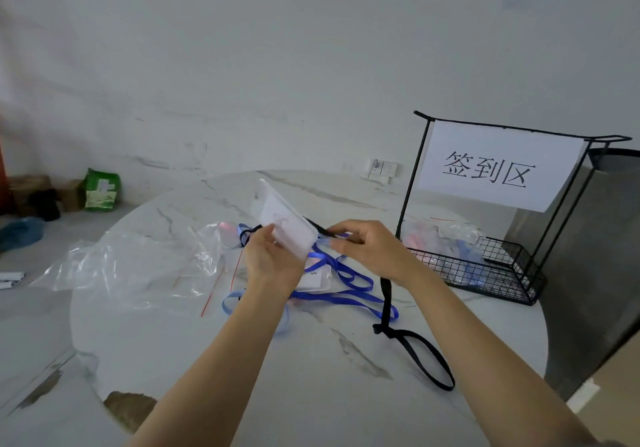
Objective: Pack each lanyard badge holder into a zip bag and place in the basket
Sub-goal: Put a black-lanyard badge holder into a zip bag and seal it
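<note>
Your left hand (273, 259) grips the clear, stiff plastic badge holder (287, 221), raised above the white marble table (311, 394). Your right hand (367, 245) pinches its limp black fabric lanyard (415, 346) beside the clip. Both look light, so hold the holder by its edges and gather the floppy strap.

Clear badge holder (289, 230) tilts mid-air, black lanyard (385, 294) trailing down; wire basket (526, 273) seemingly holds bagged ones.
</note>
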The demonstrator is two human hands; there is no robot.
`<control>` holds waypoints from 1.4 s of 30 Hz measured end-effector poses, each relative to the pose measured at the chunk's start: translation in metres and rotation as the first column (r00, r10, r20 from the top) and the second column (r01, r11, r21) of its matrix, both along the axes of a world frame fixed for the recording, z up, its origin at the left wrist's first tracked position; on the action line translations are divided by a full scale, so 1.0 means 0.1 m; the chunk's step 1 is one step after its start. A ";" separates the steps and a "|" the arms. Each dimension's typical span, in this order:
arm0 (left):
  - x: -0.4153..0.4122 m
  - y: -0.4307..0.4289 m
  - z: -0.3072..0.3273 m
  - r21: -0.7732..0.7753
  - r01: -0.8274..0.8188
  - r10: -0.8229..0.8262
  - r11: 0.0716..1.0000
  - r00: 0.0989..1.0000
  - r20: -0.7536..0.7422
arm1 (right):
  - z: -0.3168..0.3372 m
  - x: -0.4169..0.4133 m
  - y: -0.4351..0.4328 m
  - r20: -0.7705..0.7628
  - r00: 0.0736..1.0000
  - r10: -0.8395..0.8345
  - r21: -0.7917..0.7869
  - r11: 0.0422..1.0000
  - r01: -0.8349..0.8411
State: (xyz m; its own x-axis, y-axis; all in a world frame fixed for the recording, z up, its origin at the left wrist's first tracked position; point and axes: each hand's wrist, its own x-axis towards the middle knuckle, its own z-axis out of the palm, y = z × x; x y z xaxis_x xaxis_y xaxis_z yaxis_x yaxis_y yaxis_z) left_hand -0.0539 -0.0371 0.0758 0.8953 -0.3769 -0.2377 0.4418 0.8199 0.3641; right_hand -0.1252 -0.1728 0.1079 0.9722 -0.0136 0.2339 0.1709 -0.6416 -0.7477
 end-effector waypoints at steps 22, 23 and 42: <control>0.42 0.02 -0.51 0.769 -0.335 -0.041 0.545 0.905 0.423 | -0.48 0.23 -0.31 0.172 0.622 0.764 0.734 0.322 -0.598; 0.39 0.02 -0.49 0.796 -0.341 -0.133 0.500 0.878 0.460 | -0.47 0.25 -0.31 0.245 0.582 0.775 0.734 0.244 -0.634; 0.21 0.10 -0.42 0.908 -0.205 -0.642 0.366 0.651 0.406 | 0.17 0.11 -0.42 0.206 0.966 -0.156 -0.286 0.934 0.212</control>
